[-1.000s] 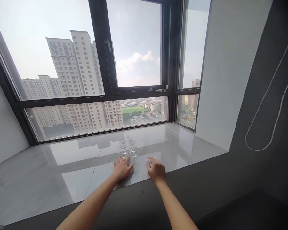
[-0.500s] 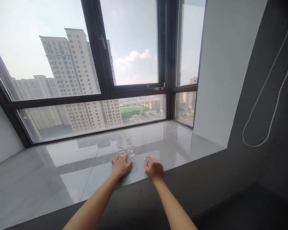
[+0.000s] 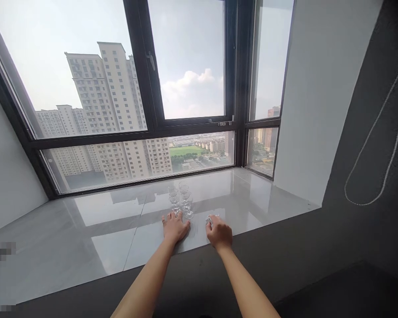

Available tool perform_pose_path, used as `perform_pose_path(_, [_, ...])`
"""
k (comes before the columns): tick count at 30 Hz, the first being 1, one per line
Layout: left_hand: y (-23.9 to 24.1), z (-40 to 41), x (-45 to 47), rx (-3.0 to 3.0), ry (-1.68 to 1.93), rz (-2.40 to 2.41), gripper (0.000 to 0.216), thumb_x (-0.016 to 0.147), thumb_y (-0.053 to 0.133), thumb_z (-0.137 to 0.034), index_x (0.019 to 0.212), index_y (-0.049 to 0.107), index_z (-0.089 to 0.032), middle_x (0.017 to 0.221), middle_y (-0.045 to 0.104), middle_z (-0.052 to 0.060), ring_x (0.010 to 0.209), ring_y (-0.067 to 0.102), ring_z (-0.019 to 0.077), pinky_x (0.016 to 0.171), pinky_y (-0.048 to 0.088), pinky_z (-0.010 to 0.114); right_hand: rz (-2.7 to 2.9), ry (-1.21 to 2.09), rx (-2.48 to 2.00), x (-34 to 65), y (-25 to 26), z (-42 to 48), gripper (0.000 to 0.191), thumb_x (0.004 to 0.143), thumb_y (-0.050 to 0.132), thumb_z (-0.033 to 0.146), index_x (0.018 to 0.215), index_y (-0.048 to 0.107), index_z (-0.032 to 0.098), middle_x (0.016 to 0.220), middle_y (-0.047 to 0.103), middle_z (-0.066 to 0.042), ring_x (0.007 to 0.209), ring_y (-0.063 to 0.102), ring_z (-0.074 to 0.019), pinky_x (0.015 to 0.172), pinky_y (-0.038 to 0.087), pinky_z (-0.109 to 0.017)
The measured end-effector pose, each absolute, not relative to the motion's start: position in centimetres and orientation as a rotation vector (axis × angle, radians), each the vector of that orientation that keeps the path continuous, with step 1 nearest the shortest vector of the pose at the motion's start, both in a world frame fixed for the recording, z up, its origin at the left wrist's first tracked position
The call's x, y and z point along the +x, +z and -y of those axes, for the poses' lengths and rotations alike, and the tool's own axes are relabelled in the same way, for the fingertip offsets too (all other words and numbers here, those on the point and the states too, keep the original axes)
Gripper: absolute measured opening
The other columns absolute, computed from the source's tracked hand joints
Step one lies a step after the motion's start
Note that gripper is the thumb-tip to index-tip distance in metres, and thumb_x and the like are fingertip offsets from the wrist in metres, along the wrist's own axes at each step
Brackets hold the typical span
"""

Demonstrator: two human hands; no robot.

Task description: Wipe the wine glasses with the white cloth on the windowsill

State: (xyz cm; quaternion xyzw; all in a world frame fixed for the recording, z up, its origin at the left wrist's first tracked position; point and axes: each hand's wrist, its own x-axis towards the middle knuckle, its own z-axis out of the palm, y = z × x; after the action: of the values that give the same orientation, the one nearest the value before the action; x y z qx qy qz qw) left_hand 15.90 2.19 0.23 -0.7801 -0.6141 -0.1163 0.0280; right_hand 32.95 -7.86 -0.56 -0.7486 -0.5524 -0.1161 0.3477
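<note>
Several small clear stemmed glasses (image 3: 187, 204) stand upright in a close cluster on the glossy grey windowsill (image 3: 245, 207). My left hand (image 3: 175, 227) rests palm down just in front of them, fingers spread. Its fingertips reach the foot of the nearest left glass; whether they press on it is hard to see. To the right, my right hand (image 3: 220, 232) is closed around a crumpled white tissue (image 3: 209, 220) and sits low at the sill's front part. Most of the tissue is hidden by the fingers.
A dark-framed window (image 3: 192, 128) rises behind the sill, with tall buildings outside. On the right, a white wall (image 3: 305, 110) meets the sill, and a beaded blind cord (image 3: 361, 204) hangs against a dark wall. The sill's front edge drops off beneath my forearms.
The whole view has shifted, so the window, glasses and hands appear farther right. Both hands keep nearly the same place relative to the glasses, and the tissue stays in my right hand.
</note>
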Motion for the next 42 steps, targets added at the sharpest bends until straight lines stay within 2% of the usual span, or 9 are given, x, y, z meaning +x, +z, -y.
perform_pose_path(7, [0.22,-2.15,15.80,-2.407,-0.397,1.889,0.069,0.081,0.032,-0.061,0.138,0.042,-0.023,0.141,0.042,0.014,0.134,0.027,0.0330,0.109,0.005,0.055,1.430,-0.355,-1.945,32.84,-0.74,7.74,0.011,0.086,0.047,0.024,0.085,0.057,0.021,0.079,0.058,0.000,0.067,0.048,-0.0109,0.056,0.016,-0.026])
perform_pose_path(30, [1.10,-1.29,15.95,-2.426,-0.397,1.939,0.068,0.081,0.033,-0.059,0.137,0.043,-0.022,0.143,0.040,0.014,0.135,0.026,0.0328,0.109,0.005,0.054,1.433,-0.343,-1.999,32.67,-0.46,7.99,0.012,0.087,0.047,0.024,0.091,0.059,0.021,0.088,0.061,-0.001,0.077,0.053,-0.0117,0.059,0.023,-0.024])
perform_pose_path(36, [0.60,-1.65,15.81,-2.446,-0.426,1.922,0.070,0.081,0.031,-0.062,0.137,0.043,-0.023,0.144,0.038,0.015,0.136,0.024,0.0327,0.109,0.004,0.054,1.441,-0.334,-1.963,32.88,-0.73,8.06,0.018,0.090,0.042,0.027,0.092,0.058,0.021,0.087,0.061,-0.002,0.072,0.051,-0.0118,0.057,0.022,-0.024])
perform_pose_path(42, [0.71,-1.64,15.81,-2.450,-0.429,1.933,0.070,0.080,0.032,-0.062,0.138,0.042,-0.023,0.144,0.038,0.015,0.136,0.025,0.0330,0.109,0.004,0.055,1.436,-0.352,-1.979,32.77,-0.67,8.06,0.016,0.089,0.044,0.027,0.092,0.059,0.021,0.087,0.061,-0.002,0.073,0.052,-0.0116,0.057,0.022,-0.024])
